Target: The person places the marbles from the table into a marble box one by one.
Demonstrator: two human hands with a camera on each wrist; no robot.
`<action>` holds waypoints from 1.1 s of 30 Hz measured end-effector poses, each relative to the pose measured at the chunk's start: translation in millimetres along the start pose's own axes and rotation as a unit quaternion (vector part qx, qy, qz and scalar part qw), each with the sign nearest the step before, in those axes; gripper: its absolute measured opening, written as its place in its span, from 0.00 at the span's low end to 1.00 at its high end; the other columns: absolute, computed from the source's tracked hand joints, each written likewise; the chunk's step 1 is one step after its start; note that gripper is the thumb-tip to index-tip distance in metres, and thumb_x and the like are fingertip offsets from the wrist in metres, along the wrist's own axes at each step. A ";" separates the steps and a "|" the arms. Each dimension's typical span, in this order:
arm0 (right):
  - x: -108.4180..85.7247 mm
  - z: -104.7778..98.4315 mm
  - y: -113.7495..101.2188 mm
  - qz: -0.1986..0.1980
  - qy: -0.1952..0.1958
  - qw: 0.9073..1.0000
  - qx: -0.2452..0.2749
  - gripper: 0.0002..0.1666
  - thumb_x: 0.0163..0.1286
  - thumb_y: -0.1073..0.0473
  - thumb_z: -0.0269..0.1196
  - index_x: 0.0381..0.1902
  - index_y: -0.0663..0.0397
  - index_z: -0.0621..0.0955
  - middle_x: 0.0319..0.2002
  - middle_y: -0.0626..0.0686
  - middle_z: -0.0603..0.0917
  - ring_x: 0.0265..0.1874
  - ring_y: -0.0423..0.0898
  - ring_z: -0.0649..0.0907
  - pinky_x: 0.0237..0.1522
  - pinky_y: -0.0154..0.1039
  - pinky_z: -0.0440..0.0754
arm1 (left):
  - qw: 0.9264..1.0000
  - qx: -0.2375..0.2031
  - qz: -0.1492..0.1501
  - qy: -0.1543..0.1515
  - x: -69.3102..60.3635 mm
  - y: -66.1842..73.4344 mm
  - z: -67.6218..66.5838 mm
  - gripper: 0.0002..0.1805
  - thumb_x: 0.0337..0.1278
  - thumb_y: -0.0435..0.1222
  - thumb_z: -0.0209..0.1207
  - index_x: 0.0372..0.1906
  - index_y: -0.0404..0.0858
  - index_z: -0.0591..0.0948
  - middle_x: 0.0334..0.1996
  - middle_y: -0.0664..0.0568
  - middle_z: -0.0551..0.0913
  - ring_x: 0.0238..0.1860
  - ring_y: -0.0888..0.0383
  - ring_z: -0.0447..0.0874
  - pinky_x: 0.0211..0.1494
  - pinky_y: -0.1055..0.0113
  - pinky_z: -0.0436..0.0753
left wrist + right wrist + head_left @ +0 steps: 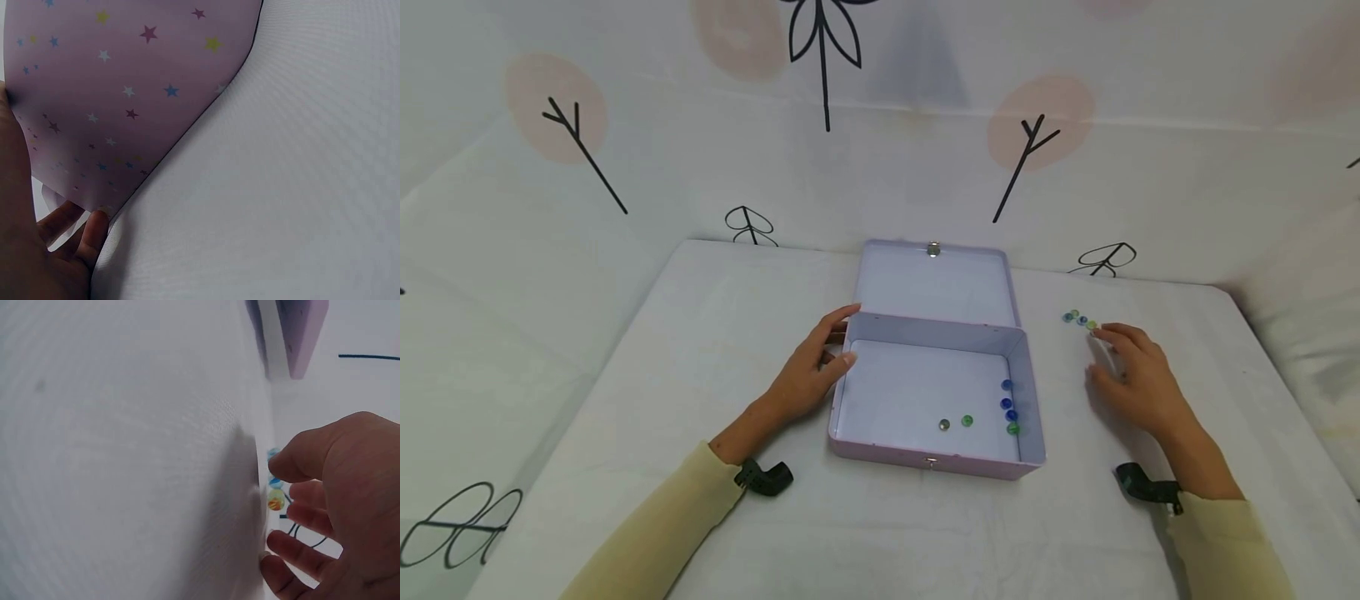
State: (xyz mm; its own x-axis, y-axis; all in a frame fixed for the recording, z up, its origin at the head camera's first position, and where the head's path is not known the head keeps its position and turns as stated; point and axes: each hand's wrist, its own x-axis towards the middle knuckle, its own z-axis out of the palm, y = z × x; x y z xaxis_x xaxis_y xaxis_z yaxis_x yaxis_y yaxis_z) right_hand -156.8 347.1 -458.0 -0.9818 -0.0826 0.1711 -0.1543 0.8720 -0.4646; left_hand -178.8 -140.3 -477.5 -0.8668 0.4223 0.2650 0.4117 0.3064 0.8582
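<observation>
An open lilac metal box (925,454) stands on the white-covered table, its outside printed with stars in the left wrist view. My left hand (808,371) holds the box's left side near the back corner, thumb over the rim and other fingers at the outer wall. Inside, blue marbles (1006,403) and a green marble (1012,429) lie along the right wall; another green marble (967,421) and a greyish marble (944,425) sit nearer the middle. My right hand (1138,379), fingers loosely bent, reaches a yellow-green marble (1092,325) beside blue marbles (1082,320) on the table.
The box lid (936,283) lies folded back behind the box, with a metal clasp (933,248) at its far edge. A white cloth with plant drawings hangs behind the table (760,292). Dark wrist camera mounts (765,478) jut out near both sleeves.
</observation>
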 end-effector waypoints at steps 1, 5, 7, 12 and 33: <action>0.5 0.2 0.7 -0.002 0.000 1.000 0.000 0.33 0.72 0.66 0.63 0.73 0.69 0.71 0.73 0.72 0.66 0.63 0.72 0.70 0.59 0.74 0.70 | 1.000 0.000 -0.001 0.000 -0.2 -0.4 -0.1 0.37 0.76 0.44 0.54 0.84 0.63 0.58 0.72 0.51 0.74 0.67 0.50 0.75 0.54 0.58 0.80; 2.2 1.2 3.2 -0.016 0.001 1.000 -0.004 0.34 0.72 0.67 0.64 0.73 0.69 0.70 0.73 0.72 0.67 0.61 0.71 0.72 0.56 0.71 0.70 | 1.000 0.002 -0.003 0.000 -0.3 -2.3 0.3 0.37 0.76 0.45 0.54 0.84 0.64 0.57 0.72 0.51 0.73 0.67 0.50 0.75 0.54 0.57 0.80; 2.9 1.8 4.1 -0.019 0.001 1.000 -0.007 0.34 0.71 0.67 0.64 0.73 0.70 0.70 0.72 0.72 0.67 0.60 0.71 0.71 0.56 0.70 0.70 | 1.000 0.002 -0.004 -0.001 -0.3 -3.0 0.4 0.37 0.77 0.45 0.54 0.84 0.64 0.57 0.72 0.51 0.73 0.68 0.51 0.75 0.54 0.57 0.80; 3.5 3.5 6.5 -0.026 0.004 1.000 -0.008 0.33 0.71 0.68 0.65 0.71 0.71 0.72 0.71 0.73 0.68 0.61 0.73 0.70 0.56 0.70 0.69 | 1.000 0.002 -0.005 -0.002 -0.6 -3.2 0.2 0.37 0.77 0.45 0.54 0.84 0.64 0.57 0.72 0.51 0.73 0.67 0.51 0.75 0.54 0.56 0.80; 2.7 2.9 -0.4 -0.018 -0.004 1.000 -0.010 0.11 0.70 0.70 0.67 0.48 0.63 0.87 0.48 0.60 0.80 0.43 0.55 0.77 0.43 0.38 0.74 | 1.000 0.000 -0.002 -0.004 -0.2 -1.2 -0.5 0.37 0.76 0.46 0.54 0.84 0.63 0.57 0.72 0.53 0.73 0.68 0.50 0.75 0.54 0.57 0.80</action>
State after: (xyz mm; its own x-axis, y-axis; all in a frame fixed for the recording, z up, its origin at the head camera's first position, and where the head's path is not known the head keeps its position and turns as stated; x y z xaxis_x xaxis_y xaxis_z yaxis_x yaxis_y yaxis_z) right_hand -159.7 345.1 -459.9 -0.9764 -0.1185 0.1803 -0.1879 0.8780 -0.4403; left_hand -179.3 -141.2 -478.4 -0.8663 0.4281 0.2575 0.4076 0.3077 0.8598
